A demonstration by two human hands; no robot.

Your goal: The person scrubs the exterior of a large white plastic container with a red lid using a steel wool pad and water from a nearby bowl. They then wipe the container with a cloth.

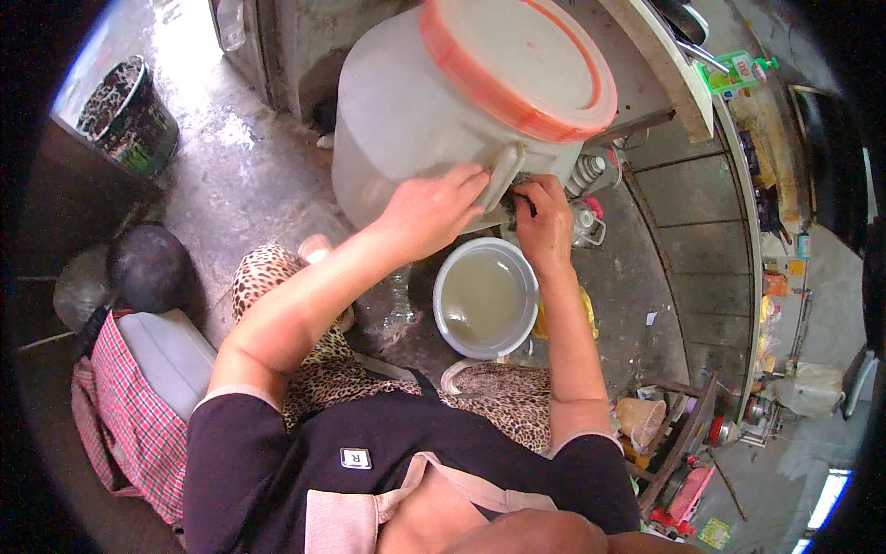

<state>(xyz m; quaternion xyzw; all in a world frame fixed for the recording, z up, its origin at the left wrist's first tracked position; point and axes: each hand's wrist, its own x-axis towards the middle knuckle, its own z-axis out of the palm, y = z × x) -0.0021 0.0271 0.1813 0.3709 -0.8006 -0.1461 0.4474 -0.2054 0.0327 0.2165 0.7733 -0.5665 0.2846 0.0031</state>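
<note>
A large translucent white plastic barrel leans in front of me, with an orange-rimmed screw lid on top. My left hand lies against the barrel wall, fingertips at the near side of its moulded handle. On the other side of that handle, my right hand pinches a dark wiry scouring pad, partly hidden by the fingers. Below both hands, a round grey-white plastic basin stands on the wet floor and holds cloudy water.
A dark bucket stands at far left. Plaid cloth drapes beside a grey container. Plastic jugs stand beyond my right hand. A counter edge juts above, near a green detergent bottle.
</note>
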